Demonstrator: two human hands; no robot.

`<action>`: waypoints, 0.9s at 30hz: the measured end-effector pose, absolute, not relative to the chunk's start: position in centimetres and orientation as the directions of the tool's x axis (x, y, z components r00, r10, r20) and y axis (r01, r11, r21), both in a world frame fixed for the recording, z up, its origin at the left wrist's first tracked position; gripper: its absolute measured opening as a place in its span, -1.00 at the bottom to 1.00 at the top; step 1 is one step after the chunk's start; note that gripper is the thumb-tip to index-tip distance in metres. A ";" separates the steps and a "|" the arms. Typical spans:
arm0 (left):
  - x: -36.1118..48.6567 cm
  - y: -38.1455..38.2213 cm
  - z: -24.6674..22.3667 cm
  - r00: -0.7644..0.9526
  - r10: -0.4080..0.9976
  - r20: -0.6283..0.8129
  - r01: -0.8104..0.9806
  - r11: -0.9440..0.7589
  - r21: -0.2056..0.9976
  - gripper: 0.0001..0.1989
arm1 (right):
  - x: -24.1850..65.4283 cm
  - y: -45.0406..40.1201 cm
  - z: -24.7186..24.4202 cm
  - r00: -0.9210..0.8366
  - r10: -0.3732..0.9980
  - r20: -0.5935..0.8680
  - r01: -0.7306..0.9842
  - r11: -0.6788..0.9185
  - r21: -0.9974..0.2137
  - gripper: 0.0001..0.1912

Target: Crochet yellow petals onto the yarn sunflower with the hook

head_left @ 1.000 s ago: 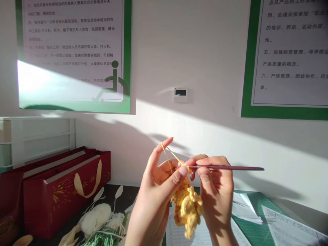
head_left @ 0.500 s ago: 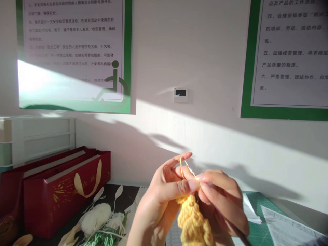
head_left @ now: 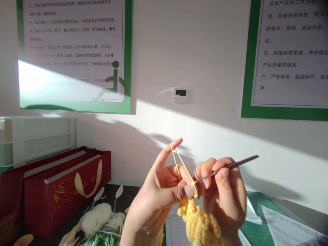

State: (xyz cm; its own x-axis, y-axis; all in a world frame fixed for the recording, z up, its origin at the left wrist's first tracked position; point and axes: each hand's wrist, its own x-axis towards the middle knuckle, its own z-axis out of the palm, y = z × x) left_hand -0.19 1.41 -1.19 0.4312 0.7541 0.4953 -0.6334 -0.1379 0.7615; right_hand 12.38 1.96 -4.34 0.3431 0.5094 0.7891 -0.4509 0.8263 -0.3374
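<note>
A yellow crocheted piece (head_left: 201, 220) hangs below my hands, its top edge pinched between the thumb and fingers of my left hand (head_left: 164, 186). Yellow yarn (head_left: 185, 163) loops over my raised left index finger and runs down to the stitches. My right hand (head_left: 225, 191) grips a crochet hook (head_left: 237, 163) with a dark handle, held like a pen. The handle slants up to the right, and the thin metal shaft points down left, its tip touching the work beside my left thumb. The lower part of the piece runs out of view.
Red gift bags (head_left: 69, 191) stand on the left before a white drawer unit (head_left: 48, 133). White yarn (head_left: 96, 218) and green yarn (head_left: 102, 238) lie on the dark table. A green cutting mat (head_left: 258, 201) and printed paper (head_left: 289, 222) are at right. Behind is a wall with posters (head_left: 127, 68).
My left index finger has risen, stretching the yarn taut. My right hand has turned, so the hook handle now points up right instead of down. The crocheted piece has swung slightly right.
</note>
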 end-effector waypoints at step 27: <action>0.5 1.1 -1.5 0.072 0.800 0.596 -0.526 -0.477 0.704 -0.29 | 13.7 3.6 -4.2 0.263 0.692 0.673 -0.224 0.722 -0.655 -0.76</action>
State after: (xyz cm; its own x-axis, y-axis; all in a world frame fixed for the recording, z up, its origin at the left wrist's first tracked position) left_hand 0.53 1.15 -1.51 0.0722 0.8001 0.5955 -0.5262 -0.4767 0.7042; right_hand 13.72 3.58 -4.20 0.2626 0.6915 0.6729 -0.2241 0.7220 -0.6546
